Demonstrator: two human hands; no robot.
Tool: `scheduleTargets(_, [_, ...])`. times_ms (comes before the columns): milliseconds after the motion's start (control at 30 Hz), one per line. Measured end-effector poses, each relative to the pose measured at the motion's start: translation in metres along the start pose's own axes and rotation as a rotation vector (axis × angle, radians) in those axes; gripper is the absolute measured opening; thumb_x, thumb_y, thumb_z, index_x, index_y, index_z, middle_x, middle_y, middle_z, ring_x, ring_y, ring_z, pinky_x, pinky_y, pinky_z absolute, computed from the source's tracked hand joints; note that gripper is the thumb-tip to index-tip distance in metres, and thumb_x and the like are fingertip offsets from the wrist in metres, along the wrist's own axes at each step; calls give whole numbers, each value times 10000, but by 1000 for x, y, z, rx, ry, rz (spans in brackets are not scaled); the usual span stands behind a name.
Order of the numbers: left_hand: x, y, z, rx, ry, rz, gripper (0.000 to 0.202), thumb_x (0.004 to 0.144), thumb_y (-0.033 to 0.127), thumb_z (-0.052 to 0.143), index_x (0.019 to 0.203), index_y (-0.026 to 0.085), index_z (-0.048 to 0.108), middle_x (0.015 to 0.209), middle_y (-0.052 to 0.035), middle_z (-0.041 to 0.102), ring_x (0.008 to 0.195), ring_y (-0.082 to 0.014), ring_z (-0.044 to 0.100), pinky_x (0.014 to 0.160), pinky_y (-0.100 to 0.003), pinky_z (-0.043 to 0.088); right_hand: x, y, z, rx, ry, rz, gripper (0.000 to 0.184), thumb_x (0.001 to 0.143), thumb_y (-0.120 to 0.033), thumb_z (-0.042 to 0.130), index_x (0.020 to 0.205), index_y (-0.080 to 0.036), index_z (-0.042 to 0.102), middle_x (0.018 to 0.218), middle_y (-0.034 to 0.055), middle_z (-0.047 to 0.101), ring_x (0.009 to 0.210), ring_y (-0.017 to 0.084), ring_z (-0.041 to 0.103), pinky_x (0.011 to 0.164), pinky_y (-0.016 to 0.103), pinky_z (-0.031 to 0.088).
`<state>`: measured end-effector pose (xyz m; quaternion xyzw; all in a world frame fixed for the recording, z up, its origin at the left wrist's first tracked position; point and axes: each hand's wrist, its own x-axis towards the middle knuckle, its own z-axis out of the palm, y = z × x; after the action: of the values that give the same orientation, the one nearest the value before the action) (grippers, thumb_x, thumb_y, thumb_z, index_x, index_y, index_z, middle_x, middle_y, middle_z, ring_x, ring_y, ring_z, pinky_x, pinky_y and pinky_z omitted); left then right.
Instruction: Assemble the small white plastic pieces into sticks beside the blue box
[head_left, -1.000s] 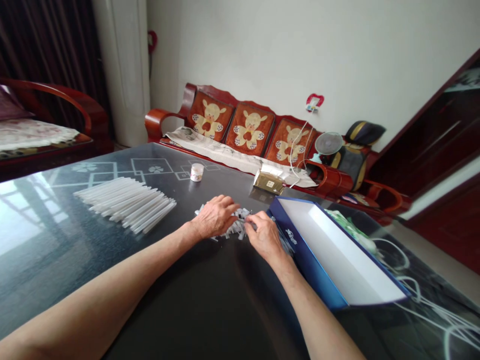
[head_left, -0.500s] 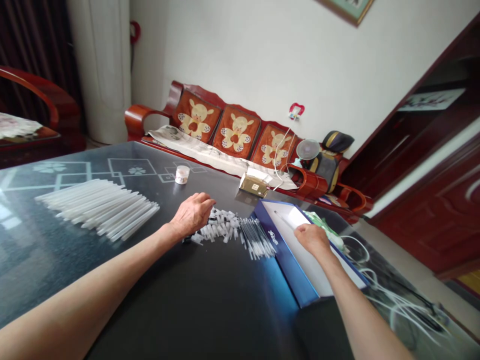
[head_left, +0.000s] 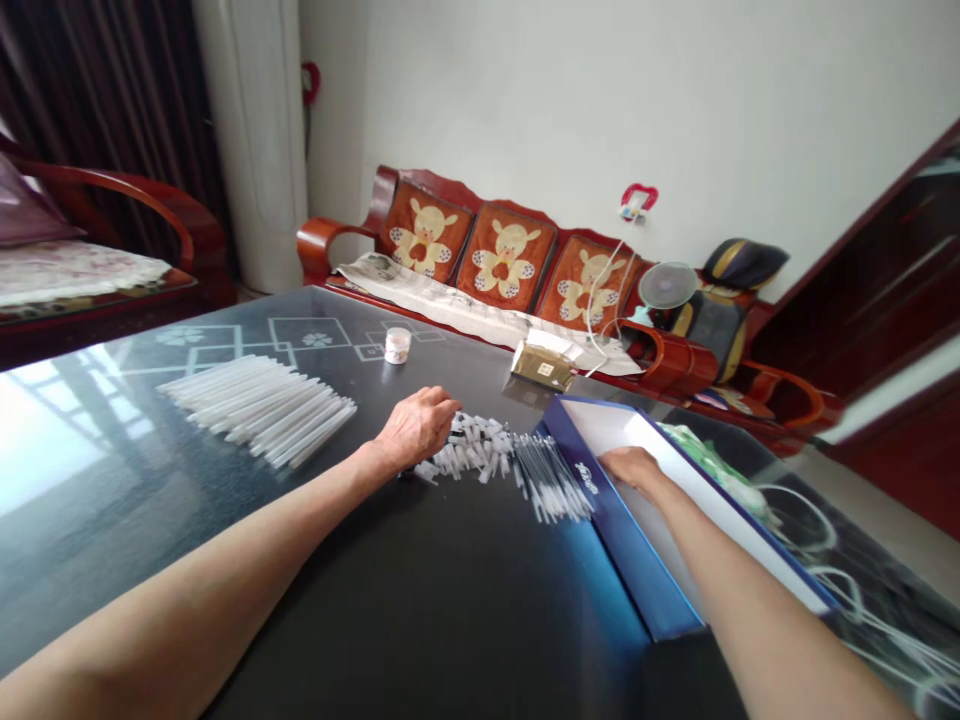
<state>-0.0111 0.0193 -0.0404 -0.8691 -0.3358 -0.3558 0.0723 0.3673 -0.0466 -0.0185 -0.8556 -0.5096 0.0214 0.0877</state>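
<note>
Resting left hand [head_left: 416,428] by white plastic pieces [head_left: 476,450], fingers [head_left: 442,402] curled, empty; right hand [head_left: 634,465] in blue box [head_left: 622,540] — fingers unclear

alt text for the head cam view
Bare hands at a dark glass table: the right hand reaches into an open blue box, the left hand rests beside a pile of small white plastic pieces. A row of clear tubes lies farther left.

Right hand [head_left: 631,467]: is moving off the white plastic bits [head_left: 474,448] and reaching deeper into the blue box [head_left: 616,505].
Left hand [head_left: 416,428]: is sliding back beside the bits.
</note>
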Motion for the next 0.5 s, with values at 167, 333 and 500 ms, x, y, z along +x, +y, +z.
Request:
scheduleTargets(167, [0,10,-10,27,-126,-60,307,915,245,369,1071,210,631,918,-67,616,871,-175,577,737,-267,480,3,-3,-23,-1,-86,-11,233,731,-237,541,540,-164,655,675,121,683,685,255,645,616,321,441])
scheduleTargets(333, [19,9,-26,154,-445,-275,305,907,261,373,1059,218,634,998,-82,632,929,-196,611,751,-281,494,-38,-38,-37,221,388,-186,213,751,-315,548,844,-219,714,889,95,721,738,230,646,668,338,462])
scheduleTargets(500, [27,-23,-58,291,-637,-448,218,781,150,526,919,130,694,879,-138,670,874,-229,648,752,-292,503,-123,-111,3,538,644,-648,192,831,-262,497,880,-201,673,898,50,694,795,169,647,754,281,502])
